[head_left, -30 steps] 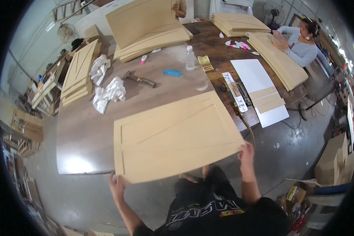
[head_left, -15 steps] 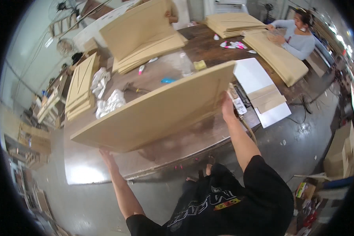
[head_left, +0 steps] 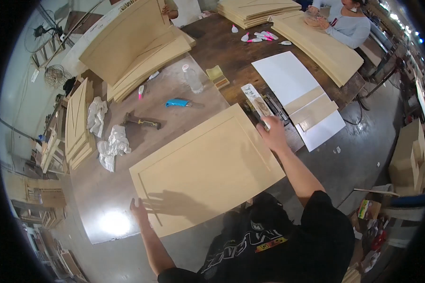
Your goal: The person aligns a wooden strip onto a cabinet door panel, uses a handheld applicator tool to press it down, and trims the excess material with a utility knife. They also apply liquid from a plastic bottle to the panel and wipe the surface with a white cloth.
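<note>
A tan rectangular board [head_left: 208,165] lies flat at the table's front, its near edge jutting past the tabletop. Thin lines run along three of its borders. Beside its lower left corner is my left hand [head_left: 139,211], fingers apart and holding nothing, casting a shadow across the board. Past the board's right edge, my right hand [head_left: 272,135] is closed around the near end of a long, narrow white object [head_left: 256,100] with brown patches. What kind of thing it is I cannot make out. Dark metal parts [head_left: 277,107] lie alongside it.
On the table [head_left: 92,203] lie a hammer [head_left: 141,121], a blue-handled tool [head_left: 178,103], crumpled white cloths [head_left: 113,146], a clear bottle [head_left: 192,79] and white sheet [head_left: 297,99]. Board stacks [head_left: 316,45] stand around. Two other people work across the table, one handling a raised board [head_left: 127,42].
The board has gone from tilted up between both my hands to flat on the table. My left hand has let go; my right hand has moved onto the white object.
</note>
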A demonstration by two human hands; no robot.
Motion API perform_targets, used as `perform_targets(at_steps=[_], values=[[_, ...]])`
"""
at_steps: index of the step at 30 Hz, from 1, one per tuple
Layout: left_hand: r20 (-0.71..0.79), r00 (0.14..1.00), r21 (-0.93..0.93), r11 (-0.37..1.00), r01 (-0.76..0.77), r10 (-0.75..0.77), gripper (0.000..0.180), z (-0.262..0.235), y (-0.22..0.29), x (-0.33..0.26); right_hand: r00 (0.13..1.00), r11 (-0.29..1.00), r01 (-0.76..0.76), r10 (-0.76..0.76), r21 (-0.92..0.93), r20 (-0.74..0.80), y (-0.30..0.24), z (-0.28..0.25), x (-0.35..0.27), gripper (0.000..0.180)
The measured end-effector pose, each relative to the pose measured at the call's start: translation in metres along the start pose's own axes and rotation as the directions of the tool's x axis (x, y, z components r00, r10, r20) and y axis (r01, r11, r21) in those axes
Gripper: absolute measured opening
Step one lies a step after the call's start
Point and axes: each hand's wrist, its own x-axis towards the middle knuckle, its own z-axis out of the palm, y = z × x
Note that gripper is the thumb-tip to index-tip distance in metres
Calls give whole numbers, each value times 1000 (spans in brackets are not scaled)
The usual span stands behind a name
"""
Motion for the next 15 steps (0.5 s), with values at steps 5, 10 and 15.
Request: perform_targets(at_steps=[5, 10, 15], values=[[434, 850, -137, 954, -265, 298, 56, 57, 143, -105, 996, 981, -28, 12, -192, -88, 27, -2, 64, 43], [437, 779, 125, 828, -547, 449, 73, 114, 204, -210, 988, 993, -65, 50, 102, 147, -17, -18, 45, 45], [473, 676, -18, 774, -634, 565, 73, 144, 247, -197, 939, 982, 161, -123, -95, 321, -52, 6, -81, 41]])
